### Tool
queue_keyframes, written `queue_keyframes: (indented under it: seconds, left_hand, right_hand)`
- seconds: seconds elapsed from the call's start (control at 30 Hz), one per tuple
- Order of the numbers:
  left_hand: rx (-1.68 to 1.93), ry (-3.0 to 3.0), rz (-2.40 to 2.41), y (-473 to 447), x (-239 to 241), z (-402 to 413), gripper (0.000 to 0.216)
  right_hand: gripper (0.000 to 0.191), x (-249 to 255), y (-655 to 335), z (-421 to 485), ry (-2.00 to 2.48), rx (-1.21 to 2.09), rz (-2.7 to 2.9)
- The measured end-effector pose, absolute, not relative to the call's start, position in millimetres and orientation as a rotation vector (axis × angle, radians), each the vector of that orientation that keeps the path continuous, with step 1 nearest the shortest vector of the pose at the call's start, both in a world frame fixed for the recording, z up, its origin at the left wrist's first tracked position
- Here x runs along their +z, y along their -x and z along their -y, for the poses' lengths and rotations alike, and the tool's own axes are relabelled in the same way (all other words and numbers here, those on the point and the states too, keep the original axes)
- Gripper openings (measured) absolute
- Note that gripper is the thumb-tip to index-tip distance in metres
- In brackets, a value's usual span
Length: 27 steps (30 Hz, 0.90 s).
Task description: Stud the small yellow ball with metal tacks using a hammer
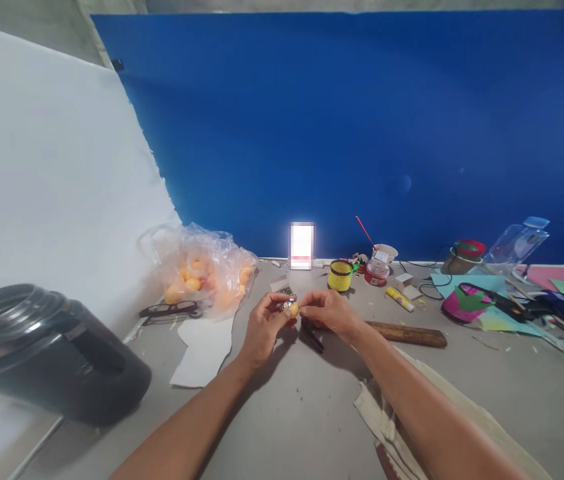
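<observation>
Dark bottle (pixel 69 367) sat at the tabletop (pixel 272 417) left edge; left hand (pixel 263 330) pinched a shiny piece (pixel 289 307), seemingly best kept steady; right hand (pixel 333 311) fingertips pressed together beside it.

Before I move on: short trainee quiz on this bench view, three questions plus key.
1. Fill in: the small shiny object is pinched in the fingers of the ____ hand.
2. True or false: the clear plastic bag has yellow-orange round things in it.
3. Which lies nearest the wooden bar?
A) the eyeglasses
B) the yellow tube
C) the dark flask

Key: 1. left hand; 2. true; 3. B.
</observation>
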<state>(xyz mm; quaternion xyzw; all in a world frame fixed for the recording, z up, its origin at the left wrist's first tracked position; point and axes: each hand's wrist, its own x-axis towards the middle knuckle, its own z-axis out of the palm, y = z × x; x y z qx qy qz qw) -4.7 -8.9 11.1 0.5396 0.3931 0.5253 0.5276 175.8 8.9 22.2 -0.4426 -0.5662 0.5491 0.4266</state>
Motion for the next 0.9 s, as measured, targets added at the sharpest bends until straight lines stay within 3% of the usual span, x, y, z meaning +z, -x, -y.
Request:
queue_keyframes:
  seconds: [0.2, 0.9]
  left_hand:
    - [1.246, -1.239, -0.966, 3, 12, 8, 0.025]
    - [1.288, -1.532, -1.066, 3, -9, 5, 0.024]
  right_hand:
    - [0.027, 19, -175, -10, 1.035, 1.441, 1.369]
    - [0.005, 14, -168, -9, 1.255, 1.088, 1.617]
